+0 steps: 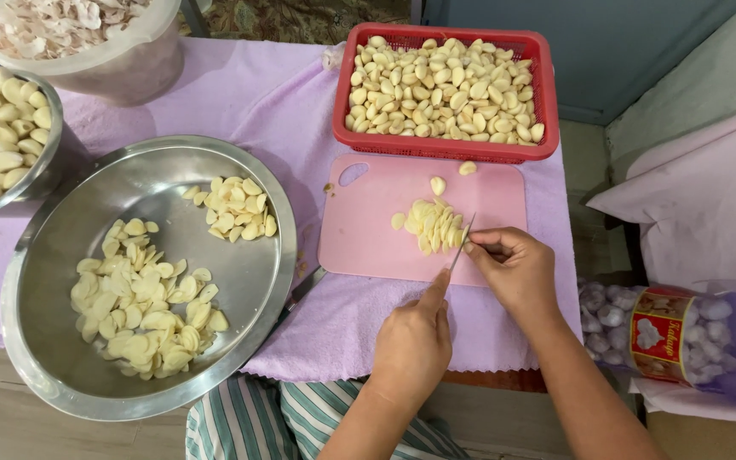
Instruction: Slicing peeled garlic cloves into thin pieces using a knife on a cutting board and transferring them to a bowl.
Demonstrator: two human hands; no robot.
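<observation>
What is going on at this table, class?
A person is slicing peeled garlic on a pink cutting board. The left hand holds a thin blade against a pile of slices, while the right hand steadies the clove. A red basket holds whole cloves; a large steel bowl to the left holds finished slices.

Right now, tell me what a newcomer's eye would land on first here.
First the red basket heaped with peeled garlic cloves at the top, behind the pink cutting board. Next the large steel bowl at left, holding garlic slices. On the board, the left hand and right hand work a knife against a small sliced pile.
</observation>
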